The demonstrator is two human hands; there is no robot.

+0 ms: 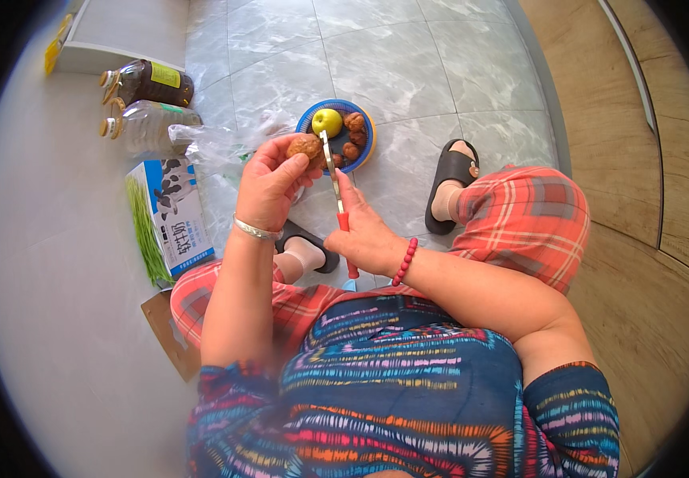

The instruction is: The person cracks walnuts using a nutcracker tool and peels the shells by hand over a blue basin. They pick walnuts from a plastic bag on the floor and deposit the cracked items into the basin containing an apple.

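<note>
Between the thumb and fingers of my left hand (276, 170) is a brown walnut (305, 149). My right hand (368, 230) grips a metal plier-like tool (343, 220) with red handles, its head upright beside the walnut; whether the two touch I cannot tell. Just beyond my hands, on the tiled floor, stands a blue plastic basket (372, 143) with a yellowish rim part. In it lie a yellow-green apple (327, 122) and several walnuts (353, 122). My left hand partly hides the basket's near left side.
Clear plastic bags (219, 143) lie left of the basket. Further left are a dark-filled bottle (159, 82), a clear plastic bottle (153, 126), a printed carton (180, 215) with green stalks (144, 221), and flat cardboard (168, 331). Wood-look cabinets (607, 137) stand at right.
</note>
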